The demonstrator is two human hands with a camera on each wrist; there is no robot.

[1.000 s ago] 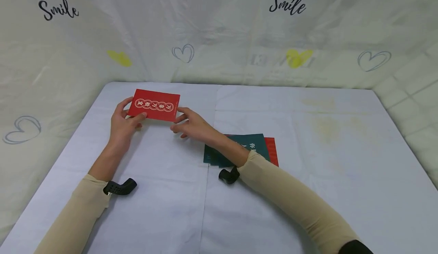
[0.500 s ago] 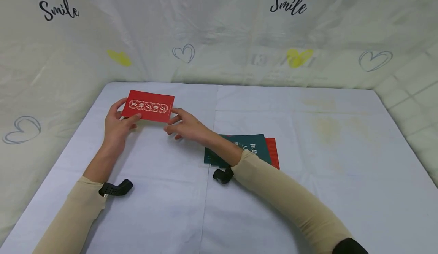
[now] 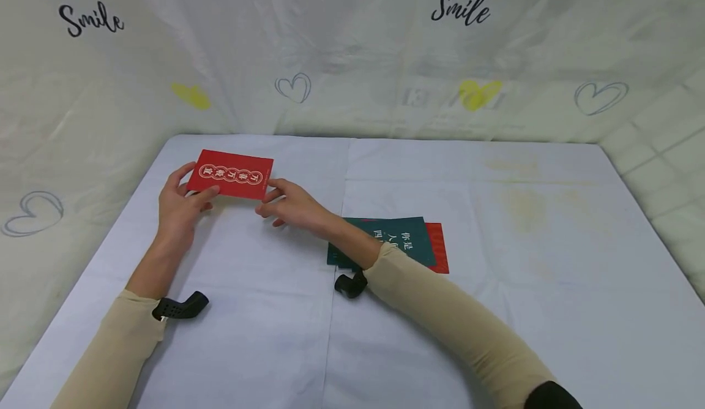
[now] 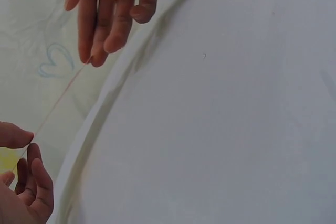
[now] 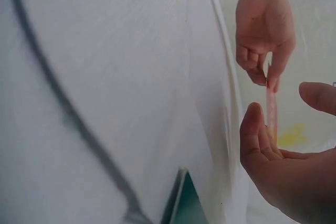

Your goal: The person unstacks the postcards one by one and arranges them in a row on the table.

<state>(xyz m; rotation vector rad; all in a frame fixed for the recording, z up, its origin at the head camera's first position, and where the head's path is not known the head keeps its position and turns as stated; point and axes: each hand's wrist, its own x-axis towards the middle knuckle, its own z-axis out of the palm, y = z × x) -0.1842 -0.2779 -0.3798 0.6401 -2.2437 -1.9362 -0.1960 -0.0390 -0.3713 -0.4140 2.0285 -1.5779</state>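
A flat red card (image 3: 234, 167) with a row of white Chinese characters in linked rings is held up above the table's far left part. My left hand (image 3: 180, 210) pinches its left end, thumb on the printed face and fingers behind. Fingertips of my right hand (image 3: 294, 206) touch the card's right end, with the thumb held apart. Seen edge-on, the card (image 4: 60, 95) makes a thin line between both hands in the left wrist view. In the right wrist view the left hand (image 5: 265, 30) grips the card's far end, and the right hand (image 5: 286, 171) is near.
Beneath my right forearm lies a pile of dark green cards (image 3: 417, 243) with white characters, partly hidden. A red one (image 3: 439, 253) sticks out on its right. White cloth (image 3: 523, 311) covers the table, and a printed curtain (image 3: 374, 41) hangs behind it.
Both hands have shifted a little to the left and slightly nearer, with the red card between them. More of the green pile shows as the right forearm moves off it.
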